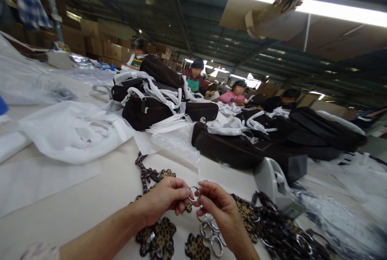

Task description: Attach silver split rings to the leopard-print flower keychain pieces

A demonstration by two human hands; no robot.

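Note:
My left hand [166, 197] and my right hand [219, 205] meet above the table, both closed on one silver metal ring [194, 193] between their fingertips. Below my right hand lies a group of loose silver rings [216, 246]. Leopard-print flower-shaped pieces [197, 247] with dark edges lie under and around my hands, and a small one hangs or lies just below the held ring; I cannot tell which. A dark braided strap [145, 171] lies behind my left hand. To the right of my right hand is a heap of dark chains and rings [281, 231].
Dark bags [223, 143] with white wrapped straps are piled across the table [121, 175]. A white dispenser-like object [273, 183] stands at the right. White wrapping [75, 131] lies left, clear plastic [338, 215] right. Several people sit or stand beyond the bags.

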